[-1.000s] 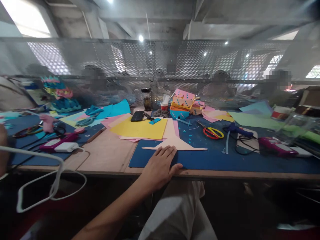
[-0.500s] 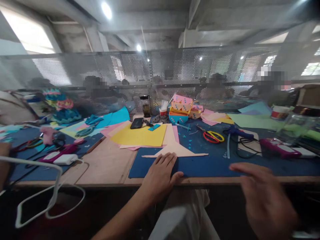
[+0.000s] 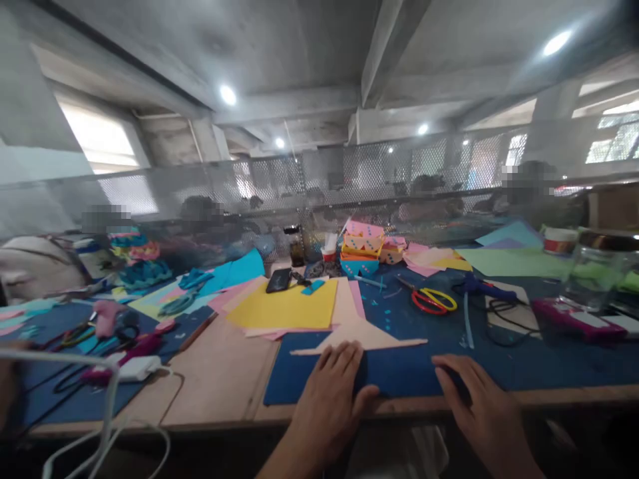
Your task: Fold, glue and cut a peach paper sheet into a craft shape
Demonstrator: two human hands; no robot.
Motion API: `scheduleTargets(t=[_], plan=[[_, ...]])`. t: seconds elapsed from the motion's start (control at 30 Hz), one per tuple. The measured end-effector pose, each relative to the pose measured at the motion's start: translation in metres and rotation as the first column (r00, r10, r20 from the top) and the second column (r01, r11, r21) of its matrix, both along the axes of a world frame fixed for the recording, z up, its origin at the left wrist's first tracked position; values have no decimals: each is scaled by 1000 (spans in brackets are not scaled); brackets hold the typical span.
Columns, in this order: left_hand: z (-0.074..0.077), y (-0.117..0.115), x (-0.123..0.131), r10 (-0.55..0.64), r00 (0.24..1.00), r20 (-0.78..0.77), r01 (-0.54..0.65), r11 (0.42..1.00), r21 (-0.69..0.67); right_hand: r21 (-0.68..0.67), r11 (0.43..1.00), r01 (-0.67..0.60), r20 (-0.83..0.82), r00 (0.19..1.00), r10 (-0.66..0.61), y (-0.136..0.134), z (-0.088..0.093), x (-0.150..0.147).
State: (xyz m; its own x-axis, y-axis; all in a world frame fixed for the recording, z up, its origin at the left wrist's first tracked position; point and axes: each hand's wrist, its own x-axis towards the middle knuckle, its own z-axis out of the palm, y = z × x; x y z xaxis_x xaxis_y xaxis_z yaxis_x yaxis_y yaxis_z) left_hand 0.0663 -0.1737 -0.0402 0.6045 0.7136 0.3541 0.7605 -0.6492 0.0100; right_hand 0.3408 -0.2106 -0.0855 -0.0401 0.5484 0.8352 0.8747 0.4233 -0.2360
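Note:
A peach sheet of paper (image 3: 367,334), folded to a low peak with long thin ends, lies on the blue mat (image 3: 287,379). My left hand (image 3: 332,396) rests flat on its near edge, fingers stretched forward and thumb out to the right. My right hand (image 3: 482,406) hovers or rests by the mat's front edge, apart from the paper; its thumb and fingers are spread and nothing is between them. Behind the folded piece lie a yellow sheet (image 3: 284,303) and more pink and peach sheets. Red and yellow scissors (image 3: 432,301) lie beyond my right hand.
Folded, dotted paper pieces (image 3: 362,246) are stacked at the back. A dark blue glue gun (image 3: 486,289) with a looped cord lies right, near a glass jar (image 3: 594,273). A black phone (image 3: 278,281) sits on the yellow sheet. White cables (image 3: 107,412) hang at lower left.
My right hand has moved left and forward to the table's front edge. My left hand stays on the folded paper. The camera view has tilted upward.

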Motion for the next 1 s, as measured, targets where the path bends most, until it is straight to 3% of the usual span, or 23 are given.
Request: scheduleTargets(t=[0.47, 0.73, 1.0], plan=[[8, -3, 2, 16, 1000, -26, -18, 998, -53, -24, 999, 23, -6, 1000, -23, -2, 1, -2], [1, -2, 1, 10, 1000, -8, -11, 998, -65, -49, 999, 20, -9, 1000, -21, -2, -2, 0], [6, -4, 2, 11, 1000, 7, -11, 997, -82, -50, 999, 19, -12, 1000, -20, -3, 2, -1]])
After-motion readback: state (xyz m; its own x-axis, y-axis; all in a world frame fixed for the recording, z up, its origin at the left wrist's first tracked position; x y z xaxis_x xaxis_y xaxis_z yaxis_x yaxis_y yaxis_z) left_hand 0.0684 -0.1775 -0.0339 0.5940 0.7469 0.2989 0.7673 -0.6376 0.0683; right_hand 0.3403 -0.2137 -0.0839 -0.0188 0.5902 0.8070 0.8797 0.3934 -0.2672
